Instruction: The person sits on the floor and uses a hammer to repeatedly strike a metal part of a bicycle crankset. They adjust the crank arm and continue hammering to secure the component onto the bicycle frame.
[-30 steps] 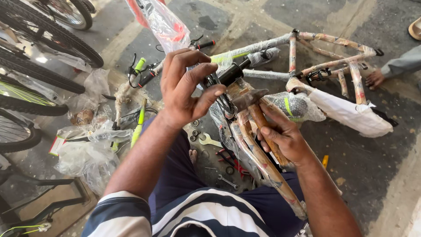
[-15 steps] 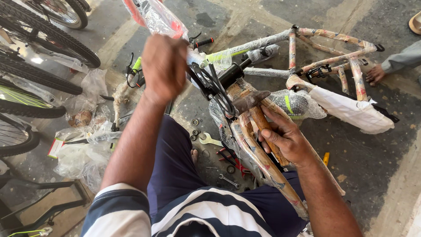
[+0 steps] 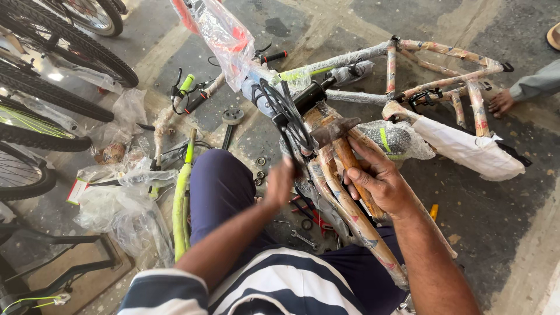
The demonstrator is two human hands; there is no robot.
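Brown paper and clear film wrap nearly the whole bicycle frame [image 3: 408,70], which lies on its side across the concrete floor [image 3: 484,210] with its fork legs [image 3: 356,221] running down toward the person's lap. The right hand [image 3: 379,178] has its grip closed around the wooden handle of a hammer [image 3: 344,143], fingers wrapped over the shaft while it lies along the wrapped fork; the rusty metal head sits just beside the black head tube [image 3: 309,96] and the bundle of black cables [image 3: 289,116]. The left hand [image 3: 280,182] is blurred and hangs low over the floor between the knee and the fork, near the small tools; whether its grip is wide or closed cannot be told, and nothing shows in it. Below it lie a spanner [image 3: 304,239], a few washers [image 3: 259,168] and some red-handled pliers [image 3: 312,213]. The person wears dark blue trousers [image 3: 219,186] and a striped shirt [image 3: 274,286]. To the left of the knee lies a lime green part [image 3: 182,195] among crumpled plastic wrapping [image 3: 125,210], and a loose handlebar with a green grip [image 3: 186,87] rests further up the floor. Bicycle wheels [image 3: 52,52] stand along the left edge. At the far right another person's hand [image 3: 501,102] rests on the floor just beside the rear end of the frame, a grey sleeve behind it.
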